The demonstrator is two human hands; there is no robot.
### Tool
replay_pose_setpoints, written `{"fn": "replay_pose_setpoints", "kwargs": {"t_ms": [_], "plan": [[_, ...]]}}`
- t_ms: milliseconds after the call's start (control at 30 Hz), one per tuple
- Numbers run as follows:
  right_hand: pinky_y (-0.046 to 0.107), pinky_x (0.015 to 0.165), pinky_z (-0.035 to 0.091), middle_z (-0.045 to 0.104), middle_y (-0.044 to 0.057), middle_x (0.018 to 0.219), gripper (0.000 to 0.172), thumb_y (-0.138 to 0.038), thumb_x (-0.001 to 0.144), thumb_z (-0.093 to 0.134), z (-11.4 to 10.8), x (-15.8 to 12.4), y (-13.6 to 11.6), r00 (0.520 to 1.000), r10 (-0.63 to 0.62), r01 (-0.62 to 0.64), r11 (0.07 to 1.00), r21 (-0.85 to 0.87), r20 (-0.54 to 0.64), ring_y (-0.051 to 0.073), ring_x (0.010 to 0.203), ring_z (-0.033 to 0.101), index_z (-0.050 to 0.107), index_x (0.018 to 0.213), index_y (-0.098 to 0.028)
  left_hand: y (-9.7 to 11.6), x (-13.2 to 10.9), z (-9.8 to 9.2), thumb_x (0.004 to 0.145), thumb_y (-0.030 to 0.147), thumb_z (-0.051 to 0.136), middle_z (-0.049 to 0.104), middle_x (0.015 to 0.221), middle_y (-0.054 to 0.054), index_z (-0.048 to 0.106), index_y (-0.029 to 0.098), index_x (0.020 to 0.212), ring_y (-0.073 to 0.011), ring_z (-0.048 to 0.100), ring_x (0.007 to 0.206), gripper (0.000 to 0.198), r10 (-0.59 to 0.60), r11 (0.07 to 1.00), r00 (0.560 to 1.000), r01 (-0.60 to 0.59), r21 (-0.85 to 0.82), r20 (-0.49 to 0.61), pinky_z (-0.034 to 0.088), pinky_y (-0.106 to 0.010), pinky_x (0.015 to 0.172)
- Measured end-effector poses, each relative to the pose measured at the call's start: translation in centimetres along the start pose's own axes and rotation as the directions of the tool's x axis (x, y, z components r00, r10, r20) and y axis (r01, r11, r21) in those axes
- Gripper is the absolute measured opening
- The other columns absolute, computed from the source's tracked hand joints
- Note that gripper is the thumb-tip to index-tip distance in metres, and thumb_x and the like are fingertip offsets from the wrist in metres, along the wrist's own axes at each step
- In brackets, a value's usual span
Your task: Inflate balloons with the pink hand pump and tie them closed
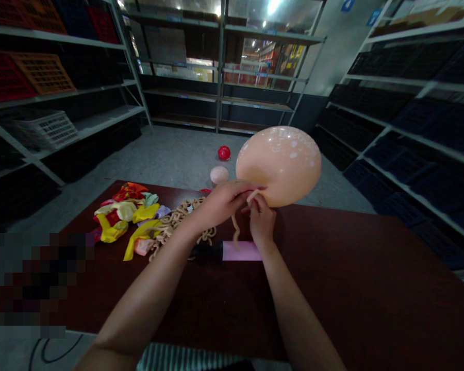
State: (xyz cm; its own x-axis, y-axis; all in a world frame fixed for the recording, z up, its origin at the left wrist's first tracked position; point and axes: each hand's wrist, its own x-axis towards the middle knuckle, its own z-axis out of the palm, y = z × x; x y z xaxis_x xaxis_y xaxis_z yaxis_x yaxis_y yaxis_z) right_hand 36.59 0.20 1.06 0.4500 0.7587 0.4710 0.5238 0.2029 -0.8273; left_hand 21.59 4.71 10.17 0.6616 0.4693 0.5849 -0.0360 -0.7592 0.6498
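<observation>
A large peach balloon with a pale printed pattern is blown up above the table's far edge. My left hand is closed in a pinch at its neck. Close beside it, my right hand pinches a tan elastic cord at the neck. The loose end of the cord dangles below the hands. The fingers partly hide the neck itself. Under my right wrist, a hand pump with a pink barrel and a black end lies on the table.
Several limp coloured balloons lie heaped at the table's left, beside a tangle of tan cords. Beyond the table, a red balloon and a small pale pink balloon are on the floor. Shelves with crates line the sides.
</observation>
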Motion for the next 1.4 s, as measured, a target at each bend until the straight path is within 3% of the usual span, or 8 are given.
{"fn": "replay_pose_setpoints", "kwargs": {"t_ms": [100, 233, 533, 767, 1000, 1167, 1267, 1400], "plan": [[0.027, 0.061, 0.052, 0.071, -0.003, 0.062, 0.026, -0.041, 0.094, 0.052, 0.1, -0.2, -0.3, 0.998, -0.047, 0.047, 0.999, 0.004, 0.051, 0.015, 0.055, 0.068, 0.073, 0.099, -0.027, -0.5, -0.1, 0.5, 0.095, 0.020, 0.060, 0.073, 0.093, -0.005, 0.059, 0.018, 0.128, -0.0147, 0.070, 0.081, 0.033, -0.025, 0.999, 0.993, 0.029, 0.040, -0.112, 0.054, -0.026, 0.073], [0.025, 0.052, 0.049, 0.074, -0.002, 0.067, 0.028, -0.046, 0.093, 0.054, 0.5, -0.2, -1.1, 0.985, -0.031, -0.001, 0.982, 0.188, 0.168, 0.014, 0.053, 0.067, 0.071, 0.098, -0.024, -1.8, -0.4, 0.3, 0.089, 0.022, 0.070, 0.074, 0.090, -0.005, 0.070, 0.018, 0.098, -0.0147, 0.070, 0.082, 0.010, 0.013, 0.998, 0.978, 0.001, 0.067, -0.208, 0.053, -0.025, 0.072], [0.021, 0.037, 0.037, 0.070, -0.003, 0.065, 0.025, -0.044, 0.083, 0.066, 0.1, 0.5, -4.2, 0.965, 0.105, -0.229, 0.779, 0.583, 0.239, 0.012, 0.042, 0.062, 0.068, 0.095, -0.022, -1.6, -0.3, -1.1, 0.085, 0.027, 0.076, 0.076, 0.099, -0.008, 0.077, 0.019, 0.100, -0.0194, 0.070, 0.095, 0.017, 0.077, 0.997, 0.990, -0.077, 0.001, -0.118, 0.055, -0.034, 0.085], [0.022, 0.039, 0.039, 0.072, -0.002, 0.073, 0.025, -0.043, 0.088, 0.060, 0.5, 1.2, -6.5, 0.967, 0.121, -0.232, 0.780, 0.581, 0.224, 0.011, 0.045, 0.059, 0.067, 0.105, -0.026, -1.0, -0.3, -2.1, 0.083, 0.023, 0.078, 0.066, 0.118, -0.010, 0.076, 0.024, 0.108, -0.0222, 0.061, 0.114, 0.025, 0.214, 0.971, 0.958, -0.186, 0.152, -0.193, 0.051, -0.041, 0.097], [0.020, 0.038, 0.039, 0.066, -0.004, 0.065, 0.028, -0.052, 0.088, 0.062, 1.6, 2.6, -8.7, 0.963, -0.009, -0.155, 0.798, 0.583, 0.269, 0.010, 0.045, 0.061, 0.064, 0.092, -0.024, -0.5, -0.3, -2.9, 0.093, 0.025, 0.067, 0.061, 0.087, -0.004, 0.077, 0.021, 0.099, -0.0155, 0.059, 0.083, 0.012, 0.247, 0.951, 0.891, -0.148, 0.271, -0.381, 0.050, -0.029, 0.071], [0.019, 0.033, 0.037, 0.070, -0.001, 0.071, 0.043, -0.056, 0.092, 0.055, 1.7, 2.9, -9.7, 0.906, -0.005, -0.246, 0.809, 0.534, 0.424, 0.009, 0.041, 0.058, 0.064, 0.119, -0.024, -0.6, -0.2, -3.3, 0.097, 0.025, 0.061, 0.065, 0.082, -0.004, 0.072, 0.019, 0.092, -0.0148, 0.060, 0.078, 0.013, 0.260, 0.932, 0.859, -0.103, 0.348, -0.441, 0.048, -0.027, 0.068], [0.019, 0.033, 0.039, 0.073, 0.000, 0.082, 0.058, -0.055, 0.091, 0.057, 1.5, 2.6, -10.2, 0.864, 0.000, -0.312, 0.785, 0.536, 0.503, 0.007, 0.040, 0.055, 0.049, 0.143, -0.029, -0.8, -0.2, -3.1, 0.098, 0.026, 0.059, 0.065, 0.083, -0.004, 0.070, 0.019, 0.092, -0.0148, 0.061, 0.079, 0.015, 0.266, 0.922, 0.853, -0.089, 0.377, -0.450, 0.048, -0.027, 0.069], [0.019, 0.029, 0.033, 0.073, 0.000, 0.096, 0.067, -0.060, 0.094, 0.051, 1.3, 2.1, -10.7, 0.903, 0.027, -0.293, 0.768, 0.569, 0.429, 0.003, 0.034, 0.045, 0.036, 0.154, -0.035, -0.6, -0.2, -2.9, 0.100, 0.030, 0.056, 0.065, 0.083, -0.005, 0.070, 0.019, 0.093, -0.0151, 0.062, 0.078, 0.019, 0.276, 0.906, 0.861, -0.085, 0.414, -0.427, 0.049, -0.028, 0.069]]}}
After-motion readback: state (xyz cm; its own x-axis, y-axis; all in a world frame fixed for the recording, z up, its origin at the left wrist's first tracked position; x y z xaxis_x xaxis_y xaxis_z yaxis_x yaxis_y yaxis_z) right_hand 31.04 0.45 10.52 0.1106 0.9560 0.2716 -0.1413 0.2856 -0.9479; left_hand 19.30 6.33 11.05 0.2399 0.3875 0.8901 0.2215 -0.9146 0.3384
